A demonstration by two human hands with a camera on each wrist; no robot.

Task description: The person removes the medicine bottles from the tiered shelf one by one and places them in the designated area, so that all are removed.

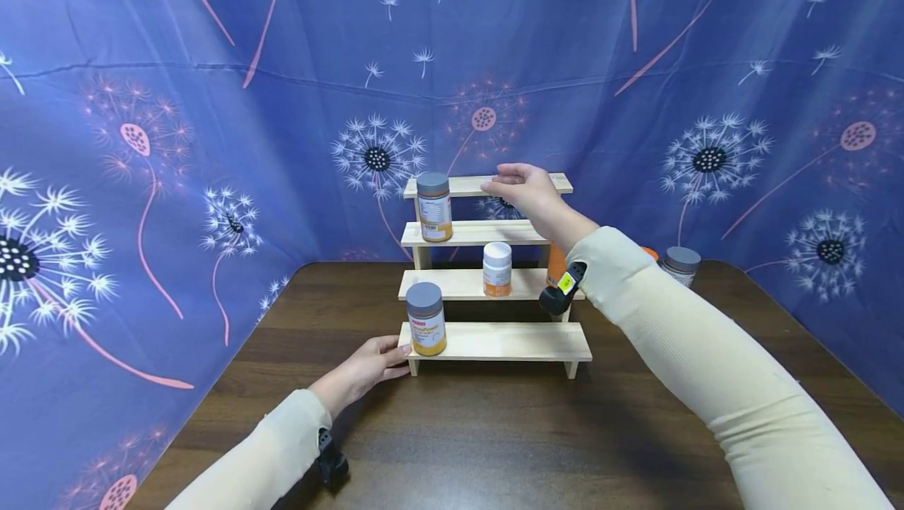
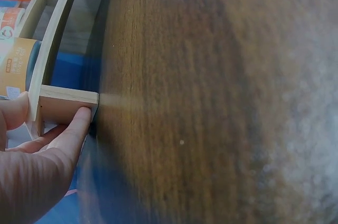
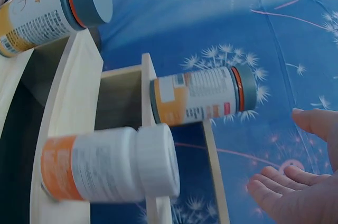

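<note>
Left grip (image 1: 369,367): pinching rack (image 1: 508,341)
Right grip (image 1: 528,194): wide, empty
Shelved: three-plus jars (image 1: 434,213) between grips
Unshelved: jar (image 1: 681,261) right of grips

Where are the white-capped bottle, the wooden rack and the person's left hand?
White-capped bottle (image 1: 497,271): head view, on the body below the cap.
Wooden rack (image 1: 510,342): head view, bare top of the lowest shelf.
Left hand (image 1: 364,370): head view, middle of the hand.
</note>
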